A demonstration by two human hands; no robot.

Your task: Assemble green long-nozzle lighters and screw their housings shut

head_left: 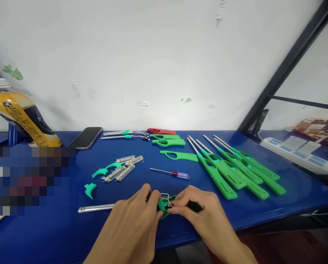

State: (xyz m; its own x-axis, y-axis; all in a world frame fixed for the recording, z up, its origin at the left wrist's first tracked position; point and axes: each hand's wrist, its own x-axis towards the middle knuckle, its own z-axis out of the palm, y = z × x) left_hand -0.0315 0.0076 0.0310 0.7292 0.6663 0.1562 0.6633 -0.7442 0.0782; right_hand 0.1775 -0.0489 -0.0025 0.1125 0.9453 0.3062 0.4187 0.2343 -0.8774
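Note:
A partly assembled gas lighter lies near the table's front edge, with its silver tube (96, 208) pointing left and its green handle shell (166, 213) between my hands. My left hand (133, 220) is closed around the lighter where the tube meets the handle, fingertips at a teal trigger piece (161, 205). My right hand (202, 207) pinches at the thin white wire (166, 198) over the handle shell. The exact spot of that pinch is partly hidden by the fingers. Just beyond lies a screwdriver (181, 175) with a clear purple handle.
Finished green lighters (224, 179) lie at right. Loose green shells (180, 156), a red shell (164, 131) and wired tubes (117, 133) lie along the wall. Clear fuel tanks (125, 171) and teal triggers (90, 190) are left of centre. Further left are a phone (86, 138) and bottle (23, 117).

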